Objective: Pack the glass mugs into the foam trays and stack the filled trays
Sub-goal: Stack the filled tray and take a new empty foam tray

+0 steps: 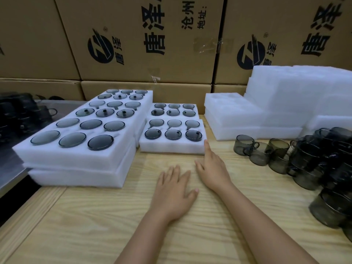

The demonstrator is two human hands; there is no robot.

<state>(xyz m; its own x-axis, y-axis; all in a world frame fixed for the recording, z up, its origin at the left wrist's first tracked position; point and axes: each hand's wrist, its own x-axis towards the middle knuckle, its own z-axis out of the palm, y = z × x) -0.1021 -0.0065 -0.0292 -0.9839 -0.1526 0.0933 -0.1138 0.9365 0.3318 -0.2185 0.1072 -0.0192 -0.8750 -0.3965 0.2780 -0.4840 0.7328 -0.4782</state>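
The pale wooden bench (114,216) has its widest bare stretch in the near middle, around both forearms. Its left edge runs on a slant from the lower left toward a grey metal surface (9,168) beside it. A wall of printed cardboard boxes (142,44) closes off the back.

On the left stands a stack of filled foam trays (76,159), at least two layers high, with dark glass mugs sunk in the top layer's pockets. At the back right, empty foam trays (247,119) are piled. In front of them, loose glass mugs (276,153) crowd the bench's right side, some resting on one another.

Between these masses lies a small filled tray (172,146) holding six mugs. A second filled tray (174,109) sits just behind it.

The left hand (174,189) lies flat on the bench, palm down and fingers spread. Its grip has hold of nothing, and it is near the small tray's front wall but apart from it.

The right hand (213,170) also has a slack, empty grip with its fingers straight. Its index fingertip reaches the small tray's near right corner, touching it or all but touching. The loose mugs lie off to this hand's right, with bare bench between.
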